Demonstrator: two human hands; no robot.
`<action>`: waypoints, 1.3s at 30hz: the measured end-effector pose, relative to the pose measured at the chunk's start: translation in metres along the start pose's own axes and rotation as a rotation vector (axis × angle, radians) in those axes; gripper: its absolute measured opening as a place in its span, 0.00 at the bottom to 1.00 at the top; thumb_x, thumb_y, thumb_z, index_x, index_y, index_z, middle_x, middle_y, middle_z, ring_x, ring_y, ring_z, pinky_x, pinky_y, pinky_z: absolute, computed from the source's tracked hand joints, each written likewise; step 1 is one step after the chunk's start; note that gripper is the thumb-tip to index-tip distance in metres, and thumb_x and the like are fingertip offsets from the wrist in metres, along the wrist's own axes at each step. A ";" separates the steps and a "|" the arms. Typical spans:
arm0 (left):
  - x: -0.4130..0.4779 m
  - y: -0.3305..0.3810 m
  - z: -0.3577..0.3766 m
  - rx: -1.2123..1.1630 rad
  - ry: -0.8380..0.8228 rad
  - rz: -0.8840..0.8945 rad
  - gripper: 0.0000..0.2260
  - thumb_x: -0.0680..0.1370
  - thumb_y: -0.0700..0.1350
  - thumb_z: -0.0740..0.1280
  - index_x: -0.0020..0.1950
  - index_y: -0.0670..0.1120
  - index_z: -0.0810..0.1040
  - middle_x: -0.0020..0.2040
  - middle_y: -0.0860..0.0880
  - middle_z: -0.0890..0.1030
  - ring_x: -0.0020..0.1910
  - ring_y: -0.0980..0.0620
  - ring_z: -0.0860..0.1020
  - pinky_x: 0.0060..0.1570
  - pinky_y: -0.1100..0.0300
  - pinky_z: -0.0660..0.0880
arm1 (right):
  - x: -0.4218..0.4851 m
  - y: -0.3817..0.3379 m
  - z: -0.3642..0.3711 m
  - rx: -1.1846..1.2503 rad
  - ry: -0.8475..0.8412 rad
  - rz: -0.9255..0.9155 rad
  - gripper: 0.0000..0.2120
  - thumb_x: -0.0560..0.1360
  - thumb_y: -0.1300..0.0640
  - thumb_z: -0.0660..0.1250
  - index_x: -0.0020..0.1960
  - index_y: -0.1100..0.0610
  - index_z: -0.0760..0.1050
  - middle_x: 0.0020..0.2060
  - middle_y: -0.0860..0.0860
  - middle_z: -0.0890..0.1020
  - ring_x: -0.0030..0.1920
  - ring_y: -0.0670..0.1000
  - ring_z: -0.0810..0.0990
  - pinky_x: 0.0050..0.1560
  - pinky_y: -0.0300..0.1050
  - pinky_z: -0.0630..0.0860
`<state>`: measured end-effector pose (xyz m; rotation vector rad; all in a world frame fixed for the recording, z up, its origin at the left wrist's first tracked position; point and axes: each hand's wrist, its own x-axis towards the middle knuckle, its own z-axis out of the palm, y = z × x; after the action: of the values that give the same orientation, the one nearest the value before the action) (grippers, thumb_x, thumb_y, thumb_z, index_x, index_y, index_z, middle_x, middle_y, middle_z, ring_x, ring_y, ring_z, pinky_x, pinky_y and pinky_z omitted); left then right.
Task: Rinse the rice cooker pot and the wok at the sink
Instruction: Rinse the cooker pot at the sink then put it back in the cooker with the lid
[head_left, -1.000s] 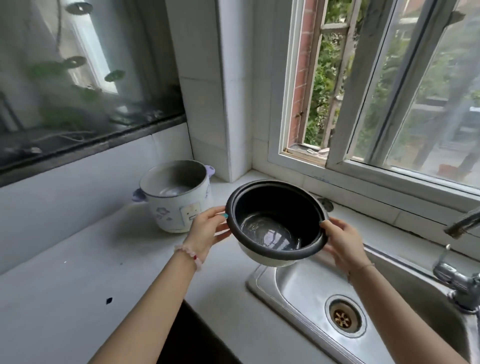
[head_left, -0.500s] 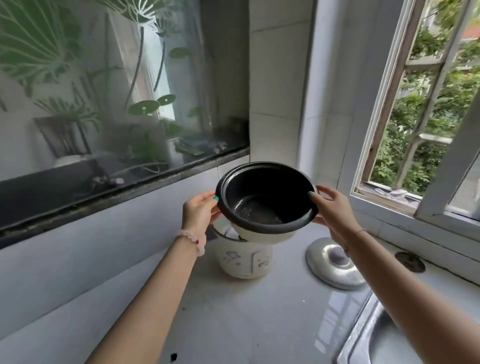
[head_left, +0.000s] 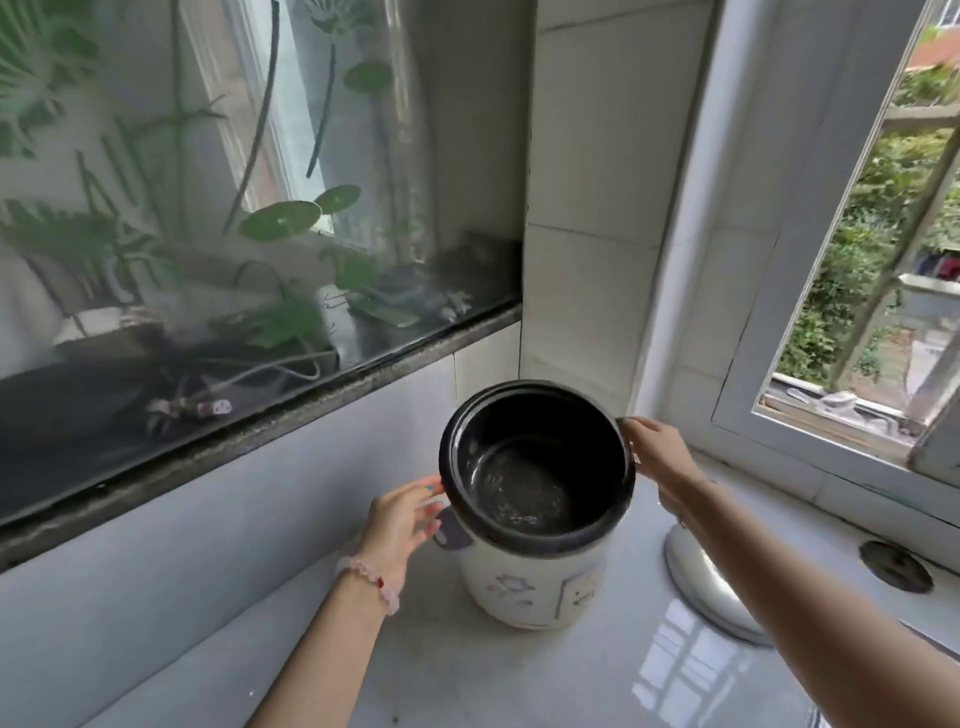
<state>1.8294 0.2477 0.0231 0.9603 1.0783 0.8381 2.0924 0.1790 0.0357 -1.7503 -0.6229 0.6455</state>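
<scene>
The black rice cooker pot (head_left: 535, 483) sits inside the white rice cooker body (head_left: 530, 582) on the white counter, in the corner below the window. Its inside looks wet. My right hand (head_left: 657, 460) pinches the pot's right rim, fingers on top and thumb below. My left hand (head_left: 402, 517) is at the left rim with relaxed fingers, fingertips just touching the rim beside the cooker's purple handle. The wok and the sink are out of view.
A shiny metal lid (head_left: 711, 587) lies on the counter (head_left: 519, 675) right of the cooker, partly behind my right forearm. A dark round disc (head_left: 896, 566) lies by the sill. A glass pane with plants is at left, an open window at right.
I turned left from the sink and carried the pot over the counter. It has gone down into the cooker body, and my left hand has loosened on the rim.
</scene>
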 end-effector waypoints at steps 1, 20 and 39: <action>0.001 -0.005 0.001 -0.002 0.000 -0.008 0.11 0.78 0.35 0.60 0.56 0.39 0.79 0.48 0.44 0.81 0.42 0.53 0.76 0.40 0.62 0.71 | 0.002 0.006 -0.001 -0.009 0.009 -0.002 0.11 0.73 0.60 0.59 0.41 0.70 0.72 0.35 0.54 0.67 0.39 0.51 0.63 0.42 0.45 0.60; 0.010 -0.054 -0.010 0.329 0.209 0.057 0.10 0.77 0.36 0.60 0.53 0.46 0.78 0.40 0.50 0.77 0.40 0.50 0.72 0.41 0.57 0.70 | 0.010 0.059 -0.030 -0.253 -0.033 -0.120 0.16 0.79 0.60 0.57 0.63 0.61 0.76 0.59 0.55 0.79 0.53 0.52 0.74 0.60 0.47 0.70; 0.016 -0.066 0.012 -0.112 0.176 -0.085 0.06 0.76 0.32 0.64 0.43 0.41 0.78 0.27 0.50 0.82 0.35 0.51 0.81 0.42 0.57 0.76 | -0.022 0.163 -0.122 -0.409 0.072 -0.099 0.15 0.71 0.71 0.66 0.56 0.63 0.79 0.50 0.52 0.80 0.52 0.50 0.78 0.49 0.23 0.67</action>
<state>1.8510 0.2360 -0.0408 0.7523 1.2017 0.9155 2.1763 0.0409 -0.0900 -2.0941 -0.8288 0.4018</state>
